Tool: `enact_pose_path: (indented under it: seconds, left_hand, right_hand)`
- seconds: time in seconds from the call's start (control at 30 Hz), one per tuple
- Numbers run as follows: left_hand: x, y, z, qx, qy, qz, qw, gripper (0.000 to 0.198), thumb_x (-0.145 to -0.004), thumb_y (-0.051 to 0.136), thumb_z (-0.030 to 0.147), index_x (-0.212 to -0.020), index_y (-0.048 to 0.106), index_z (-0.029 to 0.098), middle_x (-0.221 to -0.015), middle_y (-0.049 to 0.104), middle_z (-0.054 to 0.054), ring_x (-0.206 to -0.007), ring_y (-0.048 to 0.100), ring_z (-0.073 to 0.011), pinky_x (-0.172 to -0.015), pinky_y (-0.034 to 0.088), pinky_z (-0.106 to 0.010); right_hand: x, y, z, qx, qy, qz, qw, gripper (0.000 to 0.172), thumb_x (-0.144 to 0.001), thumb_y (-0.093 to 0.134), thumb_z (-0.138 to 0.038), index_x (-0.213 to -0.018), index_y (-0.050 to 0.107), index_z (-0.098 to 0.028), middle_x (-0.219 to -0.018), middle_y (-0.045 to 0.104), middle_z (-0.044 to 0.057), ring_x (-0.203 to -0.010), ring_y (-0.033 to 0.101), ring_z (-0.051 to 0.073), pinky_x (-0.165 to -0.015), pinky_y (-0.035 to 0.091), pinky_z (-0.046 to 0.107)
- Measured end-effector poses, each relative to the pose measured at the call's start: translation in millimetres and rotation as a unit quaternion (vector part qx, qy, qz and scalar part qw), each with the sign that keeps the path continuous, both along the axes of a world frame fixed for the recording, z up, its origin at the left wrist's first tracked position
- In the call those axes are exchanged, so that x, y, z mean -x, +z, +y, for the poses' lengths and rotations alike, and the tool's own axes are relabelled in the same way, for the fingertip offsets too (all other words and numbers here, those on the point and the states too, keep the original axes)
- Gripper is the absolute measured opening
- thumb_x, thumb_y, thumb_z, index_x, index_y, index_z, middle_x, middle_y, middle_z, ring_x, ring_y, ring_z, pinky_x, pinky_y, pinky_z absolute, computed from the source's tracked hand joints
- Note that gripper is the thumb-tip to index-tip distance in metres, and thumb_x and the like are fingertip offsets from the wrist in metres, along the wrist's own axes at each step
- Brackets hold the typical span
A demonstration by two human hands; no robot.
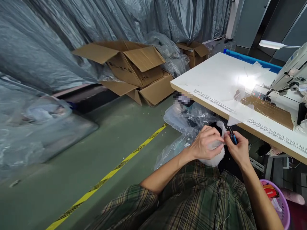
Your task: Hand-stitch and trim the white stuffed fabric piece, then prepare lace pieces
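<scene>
My left hand is closed on a piece of thin white fabric, which hangs over my lap just off the table's front edge. Close beside it, my right hand is wrapped round blue-handled thread snips, whose narrow blades point up toward the table edge. The thumb and finger of that hand meet the fabric near my left fingertips. Whether they pinch it too, I cannot tell. A pale sheer corner of material hangs over the table edge behind the blades.
A sewing machine with a lit needle area stands on the white table, right. Open cardboard boxes sit on the floor by grey sheeting. Clear plastic bags lie left of my knees. A pink basket stands low right.
</scene>
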State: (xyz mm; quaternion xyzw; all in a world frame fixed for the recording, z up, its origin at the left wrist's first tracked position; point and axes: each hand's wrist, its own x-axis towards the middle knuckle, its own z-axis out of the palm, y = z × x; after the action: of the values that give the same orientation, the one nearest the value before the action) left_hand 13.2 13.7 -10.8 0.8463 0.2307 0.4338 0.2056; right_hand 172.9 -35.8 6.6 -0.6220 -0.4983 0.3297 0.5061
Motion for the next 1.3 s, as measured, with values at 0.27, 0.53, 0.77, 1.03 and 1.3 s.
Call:
enact_pose_path:
  seconds: [0.27,0.53,0.77,1.03,1.3]
  left_hand:
    - [-4,-10.4,8,0.275,-0.175,-0.009,0.945,0.039,-0.081,0.067,0.055,-0.086,0.068,0.016,-0.113,0.065,-0.012,-0.105,0.062,-0.0266,-0.093,0.047,-0.039]
    - [-5,-15.0,-6,0.551,-0.081,-0.099,0.825,0.038,-0.071,0.079,0.048,-0.085,0.066,0.015,-0.072,0.063,0.001,-0.062,0.052,-0.0097,-0.058,0.042,-0.02]
    - [-1,-12.9,-5,0.539,-0.072,-0.083,0.835,0.039,-0.074,0.077,0.047,-0.088,0.076,0.01,-0.084,0.073,-0.009,-0.074,0.063,-0.0169,-0.065,0.047,-0.025]
    - [-2,-10.7,-5,0.521,-0.074,-0.097,0.845,0.028,-0.076,0.074,0.041,-0.08,0.077,0.014,-0.079,0.073,-0.007,-0.065,0.057,-0.0132,-0.06,0.044,-0.024]
    - [-3,-9.0,-6,0.546,-0.066,-0.132,0.825,0.02,-0.073,0.074,0.037,-0.076,0.077,0.017,-0.069,0.068,-0.003,-0.06,0.053,-0.0125,-0.059,0.042,-0.025]
  right_hand:
    - [-3,-12.2,-43,-0.047,0.111,-0.009,0.993,0.021,-0.084,0.065,-0.038,-0.076,0.07,-0.019,-0.065,0.063,0.0,-0.057,0.053,0.012,-0.053,0.043,0.022]
    - [-14,-26.2,-35,0.02,0.091,-0.016,0.996,0.037,-0.088,0.059,-0.054,-0.078,0.066,-0.019,-0.067,0.062,0.001,-0.057,0.049,0.013,-0.051,0.039,0.024]
    - [-13,-29.9,-27,0.054,0.09,-0.065,0.992,0.059,-0.096,0.033,-0.068,-0.064,0.05,-0.022,-0.059,0.052,0.0,-0.053,0.046,0.013,-0.052,0.037,0.026]
    - [-8,-26.9,-18,0.036,0.111,-0.07,0.991,0.058,-0.096,0.034,-0.068,-0.063,0.048,-0.022,-0.055,0.046,-0.002,-0.051,0.042,0.012,-0.049,0.033,0.025]
    - [-3,-34.0,-13,0.018,0.084,-0.051,0.995,0.053,-0.095,0.039,-0.064,-0.069,0.054,-0.021,-0.06,0.049,-0.002,-0.055,0.044,0.013,-0.054,0.035,0.026]
